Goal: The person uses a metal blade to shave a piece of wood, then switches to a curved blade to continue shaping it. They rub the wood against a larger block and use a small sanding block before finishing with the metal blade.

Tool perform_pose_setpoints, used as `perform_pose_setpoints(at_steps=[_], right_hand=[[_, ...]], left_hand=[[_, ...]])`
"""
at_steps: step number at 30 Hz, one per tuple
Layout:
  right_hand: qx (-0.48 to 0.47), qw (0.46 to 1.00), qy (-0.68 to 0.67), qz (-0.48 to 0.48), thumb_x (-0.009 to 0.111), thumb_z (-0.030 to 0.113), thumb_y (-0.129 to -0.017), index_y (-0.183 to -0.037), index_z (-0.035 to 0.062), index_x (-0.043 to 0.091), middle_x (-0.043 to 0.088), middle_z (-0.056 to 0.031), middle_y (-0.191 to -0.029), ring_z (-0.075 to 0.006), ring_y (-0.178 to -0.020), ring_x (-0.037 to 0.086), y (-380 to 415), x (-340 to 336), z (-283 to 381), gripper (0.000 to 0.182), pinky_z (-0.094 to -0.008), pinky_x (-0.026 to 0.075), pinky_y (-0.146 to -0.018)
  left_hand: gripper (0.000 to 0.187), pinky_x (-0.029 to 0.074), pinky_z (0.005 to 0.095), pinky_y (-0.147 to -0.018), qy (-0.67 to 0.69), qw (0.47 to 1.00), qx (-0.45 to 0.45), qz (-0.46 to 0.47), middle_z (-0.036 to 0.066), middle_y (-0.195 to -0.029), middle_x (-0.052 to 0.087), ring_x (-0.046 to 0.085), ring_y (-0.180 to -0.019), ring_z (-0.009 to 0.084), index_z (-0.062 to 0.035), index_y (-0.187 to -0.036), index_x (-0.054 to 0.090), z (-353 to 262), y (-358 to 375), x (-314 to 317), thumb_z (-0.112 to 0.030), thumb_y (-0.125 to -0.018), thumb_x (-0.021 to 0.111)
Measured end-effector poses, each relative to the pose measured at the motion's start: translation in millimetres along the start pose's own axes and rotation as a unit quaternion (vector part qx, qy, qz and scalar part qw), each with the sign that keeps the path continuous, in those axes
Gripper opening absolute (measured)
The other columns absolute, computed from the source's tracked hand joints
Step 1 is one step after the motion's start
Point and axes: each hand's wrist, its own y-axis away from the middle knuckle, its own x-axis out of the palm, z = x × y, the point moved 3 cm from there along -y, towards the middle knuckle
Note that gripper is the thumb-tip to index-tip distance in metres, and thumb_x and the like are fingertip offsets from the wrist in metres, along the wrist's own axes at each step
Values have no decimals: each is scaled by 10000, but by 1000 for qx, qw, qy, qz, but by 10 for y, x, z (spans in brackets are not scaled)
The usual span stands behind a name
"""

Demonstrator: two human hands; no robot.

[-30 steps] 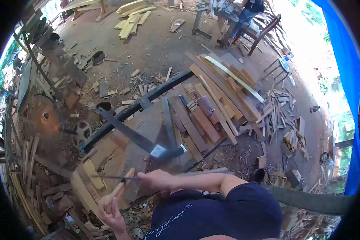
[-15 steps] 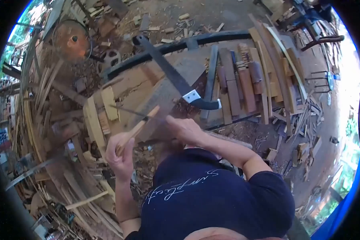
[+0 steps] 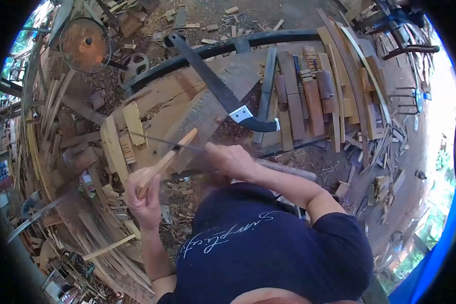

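Observation:
A tapered piece of light wood (image 3: 163, 164) slants up and to the right from my left hand (image 3: 143, 197), whose fingers are wrapped round its lower end. My right hand (image 3: 231, 159) is closed round one end of a thin dark rod-like tool (image 3: 156, 140). The tool lies across the wood near its upper end, and its far tip points left over the bench. Its handle is hidden in my fist. Beyond my hands a handsaw (image 3: 207, 78) with a black and silver handle rests on the workbench (image 3: 180, 119).
Several dark and reddish wood strips (image 3: 313, 104) lie side by side at the bench's right. Pale wood blocks (image 3: 134, 124) are at its left end. A round fan-like object (image 3: 85, 44) stands at the upper left. Wood offcuts (image 3: 385, 192) litter the floor.
The wood piece and my left hand have shifted slightly left. My right hand and the thin tool have also moved a little left. The bench and saw appear slightly higher in view.

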Motion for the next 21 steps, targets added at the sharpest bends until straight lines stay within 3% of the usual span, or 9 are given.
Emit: perform_pose_setpoints(at_steps=[4,5,8,11,14,17,19,20,21], right_hand=[[21,997,1,-71,511,150,-883,-1049,109,412,637,-192,-771,-426,-761,636,-115,328,-602,198,-525,484,-612],[113,992,48,5,500,154,-901,-1067,106,404,627,-203,-743,-425,-761,638,-198,420,-848,198,-536,475,-614],[98,994,34,-38,512,192,-907,-1076,92,394,636,-223,-764,-434,-775,639,-232,481,-1060,229,-542,477,-632],[90,995,41,-31,516,213,-918,-1076,69,389,635,-242,-781,-454,-783,628,-280,436,-1078,248,-554,477,-662],[99,994,-39,17,516,217,-930,-1112,61,392,629,-265,-793,-476,-785,613,-339,324,-1123,270,-570,468,-686],[49,993,-100,41,500,204,-947,-1146,62,395,617,-292,-800,-487,-800,604,-236,141,-1074,266,-580,458,-699],[56,992,-107,36,492,215,-955,-1182,70,395,620,-285,-811,-486,-813,600,-155,163,-1108,286,-565,463,-704],[129,990,-54,25,506,175,-928,-1169,69,422,617,-275,-819,-475,-857,592,-100,220,-1110,277,-550,434,-722],[124,991,-50,28,506,175,-928,-1169,69,422,617,-275,-819,-475,-857,592,-58,191,-1014,277,-550,434,-722]], left_hand=[[214,472,282,-815,-17,1000,10,-2,83,-982,637,608,-905,169,-11,-1013,589,14,-7,-32,20,-833,700],[210,474,286,-802,-18,1000,22,4,89,-974,639,612,-895,182,-12,-1006,594,12,-3,-33,15,-829,704],[205,480,295,-775,-18,999,46,16,101,-962,644,621,-880,207,-13,-996,605,-76,-60,7,3,-823,713],[209,491,308,-755,-29,997,69,33,116,-965,648,629,-879,228,-14,-999,617,-116,-90,16,-6,-818,721],[237,508,323,-743,-55,991,109,52,132,-982,652,637,-885,249,-19,-1022,627,-178,-170,76,-10,-807,729],[281,521,339,-739,-74,986,131,68,143,-1001,654,639,-888,269,-26,-1037,638,-144,-88,122,-14,-778,746],[302,526,347,-740,-76,985,138,72,145,-1011,654,639,-887,279,-28,-1038,645,-107,-32,134,-16,-758,757],[306,525,352,-742,-78,982,147,84,144,-1017,654,636,-884,289,-28,-1027,650,-107,8,147,-24,-743,764],[310,525,357,-744,-80,980,156,95,142,-1023,655,634,-881,299,-28,-1017,655,-111,34,167,-32,-729,770]])
